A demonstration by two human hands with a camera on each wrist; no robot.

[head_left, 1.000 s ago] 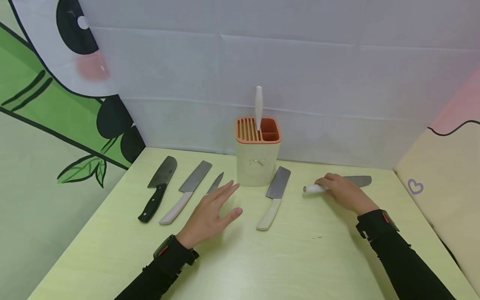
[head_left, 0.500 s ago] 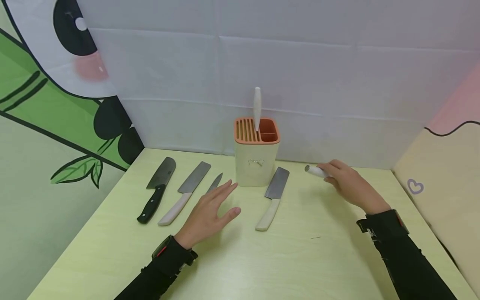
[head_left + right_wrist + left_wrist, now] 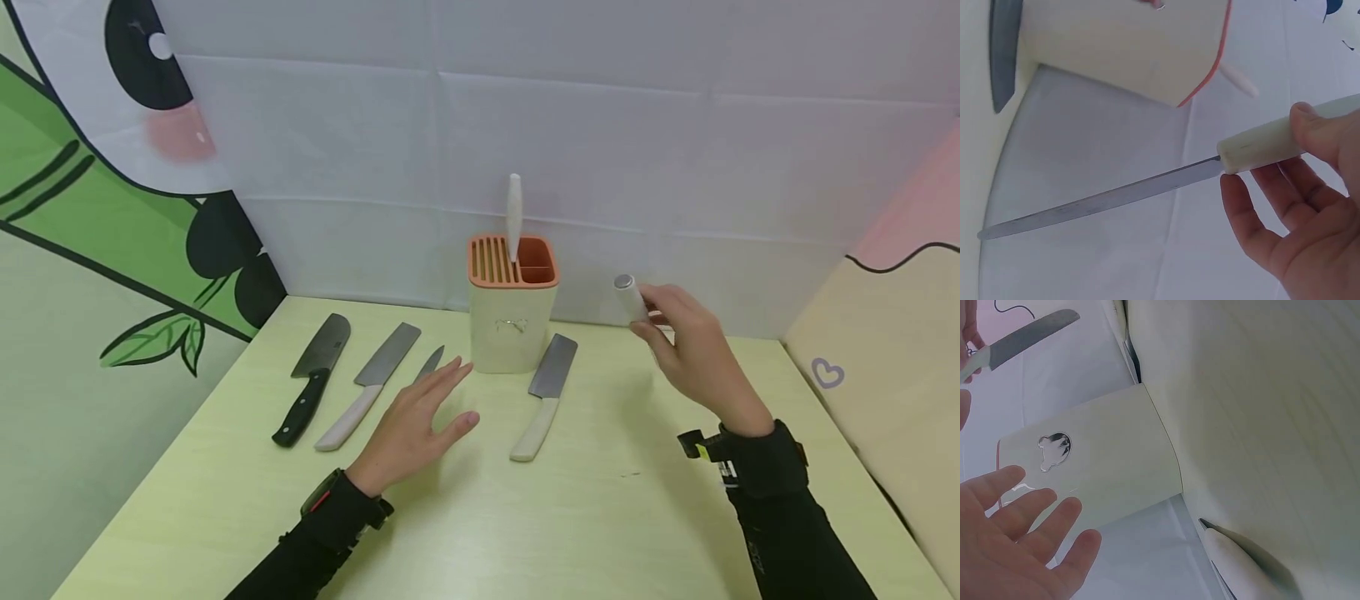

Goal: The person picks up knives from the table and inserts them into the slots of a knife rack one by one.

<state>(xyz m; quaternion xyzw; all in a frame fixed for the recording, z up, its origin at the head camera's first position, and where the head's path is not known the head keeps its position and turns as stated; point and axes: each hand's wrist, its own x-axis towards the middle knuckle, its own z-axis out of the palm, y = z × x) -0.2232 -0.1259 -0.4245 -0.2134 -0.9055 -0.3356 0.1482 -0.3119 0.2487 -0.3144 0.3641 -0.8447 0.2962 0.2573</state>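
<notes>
My right hand [image 3: 693,362] grips the white handle [image 3: 1260,147] of a knife and holds it above the table's right side. In the right wrist view its long blade [image 3: 1104,200] points down and away from the fingers. My left hand [image 3: 412,433] is held over a small knife [image 3: 431,364], fingers spread and holding nothing; in the head view it hides that knife's handle. A cream knife block [image 3: 513,329] with an orange slotted top stands at the back, and one white-handled knife [image 3: 514,217] sticks upright out of it.
A white-handled cleaver [image 3: 551,375] lies just right of the block's front. Farther left lie another white-handled cleaver [image 3: 386,358] and a black-handled knife [image 3: 318,367]. A cloth backdrop [image 3: 360,133] hangs close behind the block.
My right hand has lifted its knife off the table and tilted it so the handle end points up. The left hand stays nearly still.
</notes>
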